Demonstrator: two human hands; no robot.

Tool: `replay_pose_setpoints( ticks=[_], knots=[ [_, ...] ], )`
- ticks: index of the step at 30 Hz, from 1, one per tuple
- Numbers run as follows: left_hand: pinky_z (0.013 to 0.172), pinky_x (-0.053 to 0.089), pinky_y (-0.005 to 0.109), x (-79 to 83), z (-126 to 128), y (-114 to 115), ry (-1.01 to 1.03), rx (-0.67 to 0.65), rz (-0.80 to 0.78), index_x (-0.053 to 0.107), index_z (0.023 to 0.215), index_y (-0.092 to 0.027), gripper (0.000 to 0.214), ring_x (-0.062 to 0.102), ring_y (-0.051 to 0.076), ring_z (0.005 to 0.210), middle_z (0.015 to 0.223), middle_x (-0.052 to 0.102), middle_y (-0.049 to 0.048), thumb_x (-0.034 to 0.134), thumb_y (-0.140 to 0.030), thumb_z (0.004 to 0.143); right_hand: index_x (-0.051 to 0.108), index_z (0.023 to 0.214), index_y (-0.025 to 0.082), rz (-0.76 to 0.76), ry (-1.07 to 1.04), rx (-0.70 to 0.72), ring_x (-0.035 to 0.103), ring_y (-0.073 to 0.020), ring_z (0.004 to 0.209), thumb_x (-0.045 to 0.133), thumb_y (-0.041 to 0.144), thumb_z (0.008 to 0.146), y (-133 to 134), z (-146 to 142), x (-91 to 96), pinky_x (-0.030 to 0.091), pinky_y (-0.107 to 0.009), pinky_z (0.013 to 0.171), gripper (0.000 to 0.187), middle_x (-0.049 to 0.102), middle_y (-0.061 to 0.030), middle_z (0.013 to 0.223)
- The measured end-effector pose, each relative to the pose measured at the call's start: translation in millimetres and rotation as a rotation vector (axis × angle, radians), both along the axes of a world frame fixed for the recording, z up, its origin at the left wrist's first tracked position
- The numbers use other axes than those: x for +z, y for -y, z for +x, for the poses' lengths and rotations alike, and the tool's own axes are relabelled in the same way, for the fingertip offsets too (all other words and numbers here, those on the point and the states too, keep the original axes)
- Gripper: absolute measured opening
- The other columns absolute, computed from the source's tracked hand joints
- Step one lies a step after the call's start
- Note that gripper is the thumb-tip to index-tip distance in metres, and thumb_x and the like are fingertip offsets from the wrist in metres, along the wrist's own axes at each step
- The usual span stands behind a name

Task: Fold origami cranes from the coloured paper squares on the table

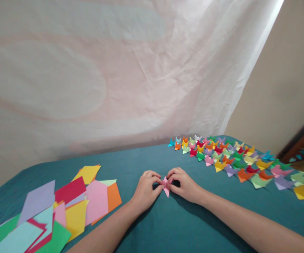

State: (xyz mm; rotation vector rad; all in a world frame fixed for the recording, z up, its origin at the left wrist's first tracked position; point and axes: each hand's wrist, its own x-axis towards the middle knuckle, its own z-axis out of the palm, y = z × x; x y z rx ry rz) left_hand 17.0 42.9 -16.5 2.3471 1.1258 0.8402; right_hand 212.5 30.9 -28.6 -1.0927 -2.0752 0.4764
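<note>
Your fingertips are pinched on the small pink folded paper (166, 187): your left hand (146, 189) has its left side between thumb and forefinger, and your right hand (184, 186) grips its right side the same way. The piece sits in the middle, between your two hands, with one point toward twelve o'clock and a longer one toward six. Whether it touches the table (141, 158) you cannot tell from here. Both your forearms come in low, from about seven and four o'clock.

Out at nine o'clock from the pink piece lies a loose pile of paper sheets (97, 200) — yellow, red, lavender, pink, orange, green and pale blue, overlapping at odd angles. The orange one is nearest your left hand, well apart from it.

From twelve round to three o'clock stand rows of paper birds (220, 166) in many colours, apart from your right hand. Beyond the table, at twelve, hangs a pale curtain (131, 77); at two there's a plain wall (281, 88).
</note>
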Motion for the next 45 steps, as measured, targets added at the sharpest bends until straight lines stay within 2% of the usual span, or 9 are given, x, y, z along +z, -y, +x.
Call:
replay_pose_setpoints(
  ticks=[8,21,34,39,45],
  knots=[
    [0.087,0.039,0.038,0.0,2,0,-0.009,-0.008,0.010,0.068,0.078,-0.023,0.009,0.052,0.022,0.097,0.096,0.062,0.0042,0.059,-0.020,0.079,0.062,0.070,0.021,0.001,0.045,-0.024,0.055,-0.0186,0.089,0.066,0.015,0.072,-4,-1,-5.4,0.040,-0.036,0.080,0.008,0.063,-0.0015,0.090],
    [0.085,0.040,0.035,1.4,2,-1,-0.032,-0.007,0.034,0.068,0.079,-0.023,0.008,0.052,0.021,0.094,0.092,0.062,0.0037,0.060,-0.023,0.080,0.060,0.071,0.021,0.017,0.030,-0.011,0.053,-0.0191,0.091,0.062,0.013,0.077,-1,-4,0.3,0.040,-0.036,0.080,0.010,0.062,-0.0023,0.090],
    [0.087,0.041,0.037,8.0,2,-5,-0.065,-0.025,0.070,0.068,0.078,-0.022,0.012,0.054,0.021,0.093,0.091,0.063,0.0042,0.058,-0.028,0.079,0.064,0.070,0.019,0.036,0.048,-0.117,0.053,-0.0170,0.090,0.067,0.019,0.074,0,-6,1.6,0.039,-0.032,0.081,0.006,0.063,-0.0023,0.089],
    [0.086,0.041,0.038,18.6,9,16,-0.091,-0.034,0.077,0.068,0.073,-0.022,0.010,0.053,0.022,0.094,0.092,0.062,0.0050,0.060,-0.024,0.077,0.063,0.067,0.019,0.062,0.057,-0.133,0.052,-0.0176,0.090,0.069,0.015,0.071,19,-4,7.3,0.040,-0.030,0.079,0.008,0.062,-0.0022,0.088],
    [0.088,0.041,0.037,25.5,19,62,-0.039,-0.016,0.055,0.068,0.077,-0.022,0.008,0.051,0.022,0.099,0.096,0.061,0.0045,0.060,-0.024,0.078,0.067,0.076,0.021,0.024,0.033,-0.109,0.052,-0.0182,0.092,0.067,0.019,0.074,71,21,20.5,0.040,-0.031,0.082,0.002,0.061,-0.0032,0.093]
  ],
)
